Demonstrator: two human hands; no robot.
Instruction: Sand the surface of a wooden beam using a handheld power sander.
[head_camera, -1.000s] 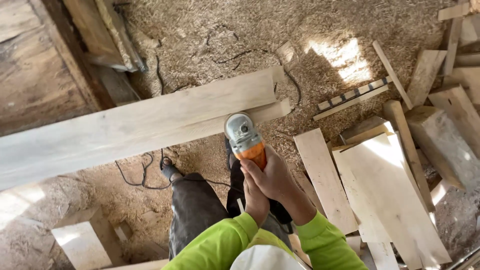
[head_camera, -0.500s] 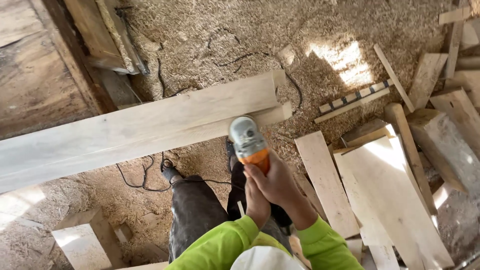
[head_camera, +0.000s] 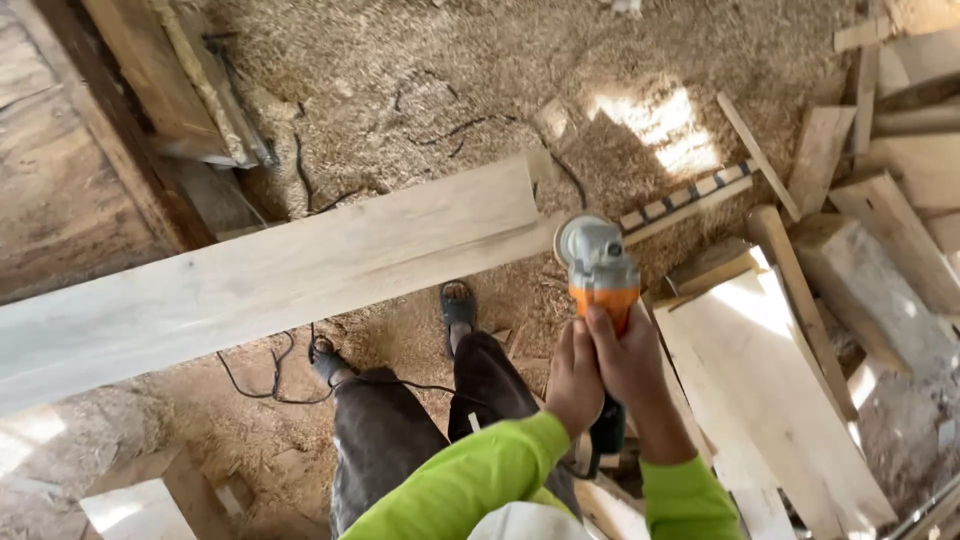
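Lime-green long sleeves, dark dusty trousers, dark sandals

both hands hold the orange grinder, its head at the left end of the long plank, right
Not quite. The head view shows both hands, left and right, on the orange grinder, but its head sits at the right end of the long plank, not the left.

Floor — thick sawdust all over. On it: black cord, loose boards piled at right, thin striped stick, wood block bottom left — sandalled feet too.
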